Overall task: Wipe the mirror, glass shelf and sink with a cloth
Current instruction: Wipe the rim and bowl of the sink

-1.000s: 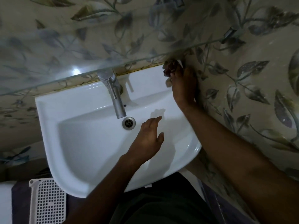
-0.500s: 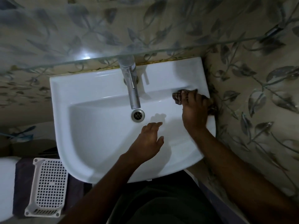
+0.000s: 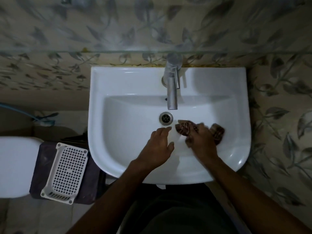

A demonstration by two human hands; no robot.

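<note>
Right hand [image 3: 201, 142] and cloth [image 3: 183, 128] moved from rim into basin

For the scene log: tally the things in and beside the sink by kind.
Sink: 1
Tap: 1
Drain: 1
Cloth: 1
Hands: 2, left hand, right hand
White basket: 1
Total: 7

White sink [image 3: 128, 85], brown cloth [image 3: 217, 130] lying in its basin
</note>
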